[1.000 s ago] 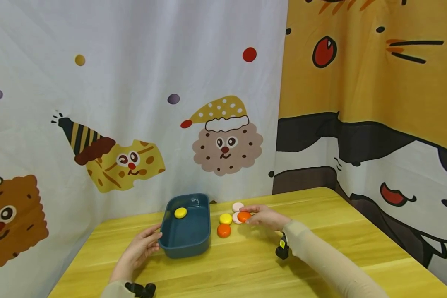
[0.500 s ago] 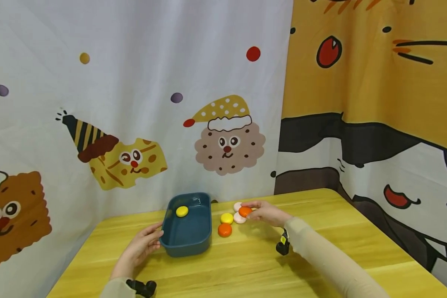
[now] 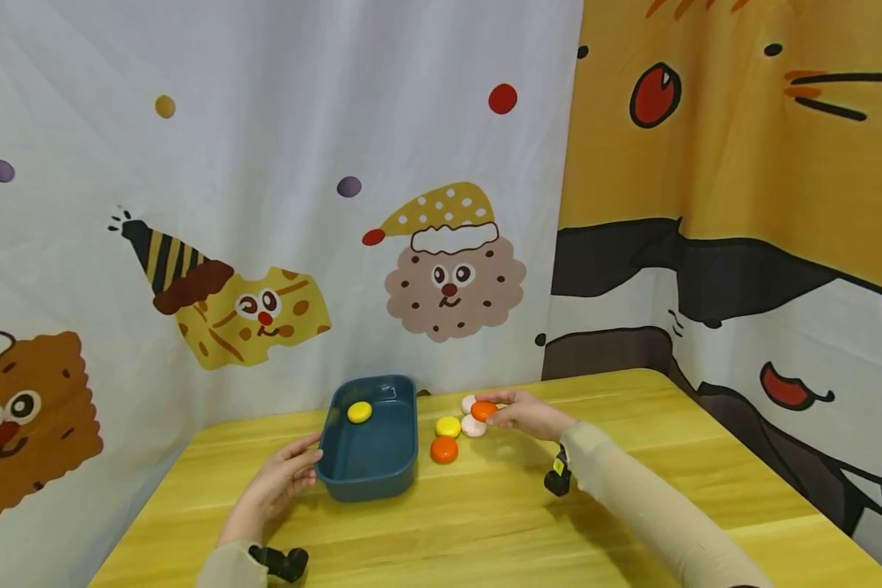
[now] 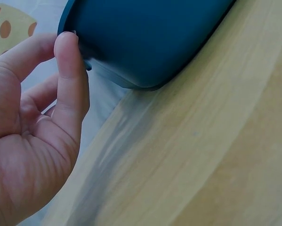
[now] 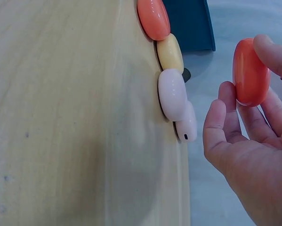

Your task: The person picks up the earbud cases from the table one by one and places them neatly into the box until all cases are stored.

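A dark blue tray (image 3: 371,469) stands on the yellow wooden table (image 3: 485,523) with one yellow disc (image 3: 359,412) inside. My left hand (image 3: 282,480) touches the tray's near left rim (image 4: 68,28) with straight fingers. My right hand (image 3: 518,412) pinches an orange disc (image 3: 483,410) (image 5: 250,71) just above the table. Below it lie two pink discs (image 3: 474,425) (image 5: 173,94), a yellow disc (image 3: 447,425) (image 5: 170,52) and another orange disc (image 3: 444,448) (image 5: 153,18), right of the tray.
Cartoon-print curtains hang close behind the table and along its right side. The table's front half is bare wood. Small black wrist cameras (image 3: 558,478) sit on both sleeves.
My right hand has lifted the orange disc slightly off the pile. The left hand stays at the tray's rim; the view has shifted a little.
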Available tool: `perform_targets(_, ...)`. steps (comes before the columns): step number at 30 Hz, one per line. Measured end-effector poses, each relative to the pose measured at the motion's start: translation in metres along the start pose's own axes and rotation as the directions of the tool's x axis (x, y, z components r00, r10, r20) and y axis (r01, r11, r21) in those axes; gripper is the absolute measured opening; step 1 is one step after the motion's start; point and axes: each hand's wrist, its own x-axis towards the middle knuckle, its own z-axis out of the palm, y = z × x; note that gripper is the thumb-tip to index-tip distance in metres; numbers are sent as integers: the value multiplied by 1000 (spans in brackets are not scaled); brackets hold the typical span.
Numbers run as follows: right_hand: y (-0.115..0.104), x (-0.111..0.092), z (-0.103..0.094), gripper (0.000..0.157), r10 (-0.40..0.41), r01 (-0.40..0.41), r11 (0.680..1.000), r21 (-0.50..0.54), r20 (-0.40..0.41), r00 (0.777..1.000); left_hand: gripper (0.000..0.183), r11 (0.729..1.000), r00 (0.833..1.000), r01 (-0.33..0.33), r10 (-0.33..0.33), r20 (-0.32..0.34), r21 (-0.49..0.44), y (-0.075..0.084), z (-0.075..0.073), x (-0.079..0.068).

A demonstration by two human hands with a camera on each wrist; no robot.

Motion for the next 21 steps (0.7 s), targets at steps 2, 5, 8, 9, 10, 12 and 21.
perform_targets(2, -3, -1, 0, 57, -9, 9, 1000, -3, -12, 1000, 67, 1000, 1000, -1, 1, -3, 5, 1, 1, 1)
perform_targets(5, -5, -2, -1, 58, -17, 17, 1000, -8, -29, 999, 68, 1000, 1000, 2, -2, -9, 12, 2, 1, 1)
perform_targets(8, -7, -2, -2, 57, -10, 9, 1000, -7, -41, 999, 68, 1000, 1000, 2, -2, -13, 10, 2, 1, 1)
perform_targets(9, -8, -1, -2, 57, -9, 8, 1000, -9, -43, 999, 68, 1000, 1000, 2, -2, -13, 8, 2, 0, 1)
perform_targets(10, -8, -1, -2, 56, -5, 5, 1000, -11, -48, 999, 68, 1000, 1000, 2, -2, -11, 6, 2, 0, 0)
perform_targets(12, -9, -1, -3, 56, -1, 1, 1000, -11, -54, 999, 68, 1000, 1000, 1, -1, -10, 5, 1, 0, 0)
perform_targets(21, -15, 3, -4, 56, -3, 3, 1000, 3, -49, 999, 68, 1000, 999, 7, -7, -31, -4, 2, 1, 0)
